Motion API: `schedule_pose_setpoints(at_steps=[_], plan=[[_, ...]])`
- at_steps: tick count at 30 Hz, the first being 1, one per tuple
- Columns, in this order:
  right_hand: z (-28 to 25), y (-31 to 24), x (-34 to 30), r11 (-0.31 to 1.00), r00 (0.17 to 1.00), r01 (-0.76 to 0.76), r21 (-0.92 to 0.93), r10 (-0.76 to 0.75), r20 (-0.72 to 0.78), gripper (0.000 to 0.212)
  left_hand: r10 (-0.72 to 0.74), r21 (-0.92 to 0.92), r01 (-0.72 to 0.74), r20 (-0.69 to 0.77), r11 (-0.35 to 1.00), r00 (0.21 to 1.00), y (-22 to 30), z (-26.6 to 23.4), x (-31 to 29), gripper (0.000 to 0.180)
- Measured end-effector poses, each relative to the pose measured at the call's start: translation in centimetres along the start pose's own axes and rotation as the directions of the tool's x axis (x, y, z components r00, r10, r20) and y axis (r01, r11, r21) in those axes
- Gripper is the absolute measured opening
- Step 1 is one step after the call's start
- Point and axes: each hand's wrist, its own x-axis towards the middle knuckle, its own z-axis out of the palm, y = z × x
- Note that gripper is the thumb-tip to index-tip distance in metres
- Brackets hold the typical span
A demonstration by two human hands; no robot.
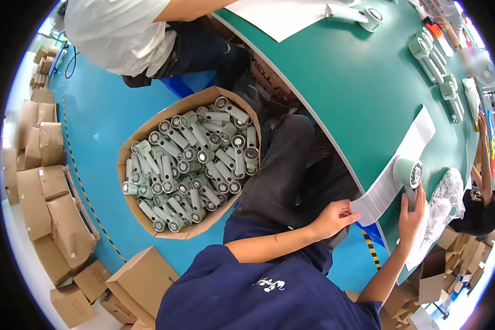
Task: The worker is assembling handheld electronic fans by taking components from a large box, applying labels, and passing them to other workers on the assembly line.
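Note:
My left hand (334, 220) pinches the near end of a long strip of pale labels (384, 191) between thumb and fingers. This strip runs from beyond the table's edge across the green tabletop and curls up at its far end. My right hand (411, 215) is closed around the handle of a pale green handheld fan (406, 171). Its round head points up and partly covers the strip. Beside my right hand lies a pile of clear plastic bags (444, 199), with something pale inside some of them.
A large open carton (190, 235) packed with similar fans stands left of my legs. On the green table (335, 82) are more fans (451, 93) and a white sheet (275, 19). A person in a white shirt (113, 36) sits far left. Stacked cardboard boxes (66, 225) line the left.

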Motion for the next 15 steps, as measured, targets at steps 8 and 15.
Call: schedule_pose_setpoints(at_steps=[8,15], plan=[[-0.9,0.6,-5.6,0.973,0.891,0.171,-0.156,-0.220,-0.396,0.048,0.258,-0.046,-0.448,-0.762,0.893,0.594,8.3,-14.2,-2.6,0.010],[1.8,-2.3,-12.2,0.981,0.879,0.189,0.042,-0.150,-0.453,0.031,0.664,0.841,0.383,-0.538,0.382,0.519,-1.4,-41.8,-7.0,0.038]])
